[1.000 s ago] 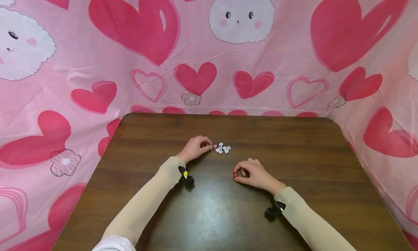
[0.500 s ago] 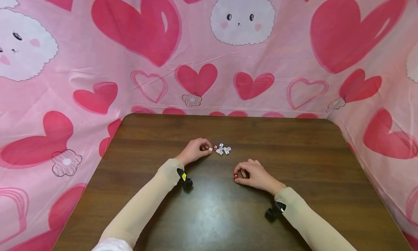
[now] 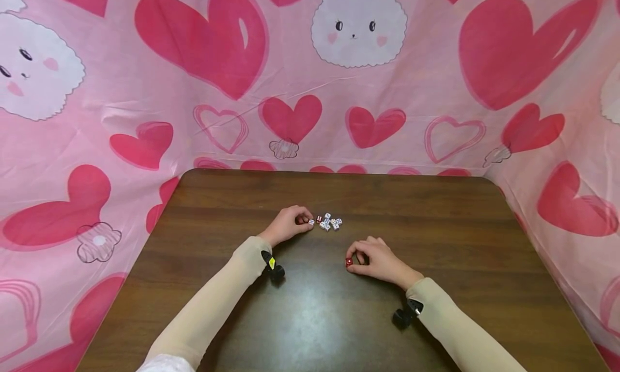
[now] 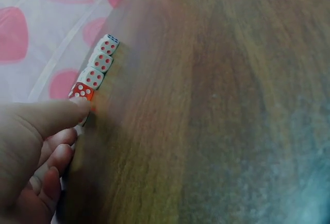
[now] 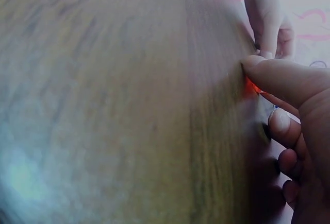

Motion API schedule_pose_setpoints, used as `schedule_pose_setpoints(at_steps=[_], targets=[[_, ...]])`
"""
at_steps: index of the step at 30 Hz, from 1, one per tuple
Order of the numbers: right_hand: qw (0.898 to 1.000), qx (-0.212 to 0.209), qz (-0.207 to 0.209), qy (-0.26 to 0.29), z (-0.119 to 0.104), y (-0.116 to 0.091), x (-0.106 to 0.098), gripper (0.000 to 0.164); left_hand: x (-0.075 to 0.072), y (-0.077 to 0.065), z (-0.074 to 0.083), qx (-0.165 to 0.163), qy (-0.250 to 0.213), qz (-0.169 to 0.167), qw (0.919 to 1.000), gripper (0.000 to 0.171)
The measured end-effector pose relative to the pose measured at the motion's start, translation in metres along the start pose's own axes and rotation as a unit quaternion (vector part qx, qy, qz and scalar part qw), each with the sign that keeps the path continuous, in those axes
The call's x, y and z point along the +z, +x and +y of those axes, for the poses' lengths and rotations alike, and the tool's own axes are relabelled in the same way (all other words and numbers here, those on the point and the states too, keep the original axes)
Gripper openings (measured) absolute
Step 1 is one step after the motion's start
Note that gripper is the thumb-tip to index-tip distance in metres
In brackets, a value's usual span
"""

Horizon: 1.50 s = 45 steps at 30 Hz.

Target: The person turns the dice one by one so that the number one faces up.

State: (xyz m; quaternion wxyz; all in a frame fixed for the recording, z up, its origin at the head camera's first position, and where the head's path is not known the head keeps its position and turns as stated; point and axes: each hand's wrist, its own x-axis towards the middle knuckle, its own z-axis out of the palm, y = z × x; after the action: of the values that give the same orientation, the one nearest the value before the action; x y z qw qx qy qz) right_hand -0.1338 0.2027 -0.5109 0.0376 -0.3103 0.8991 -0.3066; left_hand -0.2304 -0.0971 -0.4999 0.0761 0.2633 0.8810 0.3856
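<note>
In the head view my left hand (image 3: pixel 289 224) pinches a white die (image 3: pixel 311 222) between thumb and fingertips, just left of a small group of dice. A red die (image 3: pixel 318 219) stands at the near end of that group, with several white dice (image 3: pixel 327 222) to its right. Seen from the left wrist, the thumb covers most of the held die and overlaps the lower part of the red die (image 4: pixel 82 89). Nearer to me and to the right, my right hand (image 3: pixel 380 259) pinches another red die (image 3: pixel 349 262). From the right wrist only a red sliver (image 5: pixel 252 86) of it shows.
A brown wooden table (image 3: pixel 310 318) lies under both hands. Behind it and at both sides hangs a pink cloth (image 3: pixel 334 86) with hearts. Small black cameras (image 3: pixel 401 318) are strapped to the wrists.
My left hand has drawn back slightly from the dice group, and the white die at its fingertips now shows clearly. My right hand keeps its place with the red die.
</note>
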Motion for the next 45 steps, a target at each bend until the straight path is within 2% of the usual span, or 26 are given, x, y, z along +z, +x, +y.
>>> schedule_pose_setpoints(at_steps=[9, 20, 26, 35, 45], targets=[[1.0, -0.01, 0.01, -0.006, 0.0021, 0.0006, 0.0014, 0.021, 0.0004, 0.0006, -0.0001, -0.001, 0.003, 0.003, 1.0, 0.013], [1.0, 0.009, -0.003, -0.007, 0.0013, 0.0015, 0.0004, 0.02, 0.0033, 0.0011, -0.0011, -0.005, 0.002, 0.003, 1.0, 0.012], [1.0, 0.013, -0.006, -0.006, 0.0004, 0.0009, 0.0005, 0.021, 0.0055, 0.0022, 0.0006, -0.002, 0.017, 0.0, 0.9998, 0.015], [1.0, 0.013, -0.001, -0.012, 0.0018, 0.0018, 0.0019, 0.022, 0.0066, 0.0038, 0.0047, 0.002, 0.027, 0.016, 0.9995, 0.014], [1.0, 0.013, 0.003, -0.013, 0.0028, 0.0023, 0.0026, 0.022, 0.0065, 0.0027, 0.0052, 0.005, 0.029, 0.008, 0.9995, 0.017]])
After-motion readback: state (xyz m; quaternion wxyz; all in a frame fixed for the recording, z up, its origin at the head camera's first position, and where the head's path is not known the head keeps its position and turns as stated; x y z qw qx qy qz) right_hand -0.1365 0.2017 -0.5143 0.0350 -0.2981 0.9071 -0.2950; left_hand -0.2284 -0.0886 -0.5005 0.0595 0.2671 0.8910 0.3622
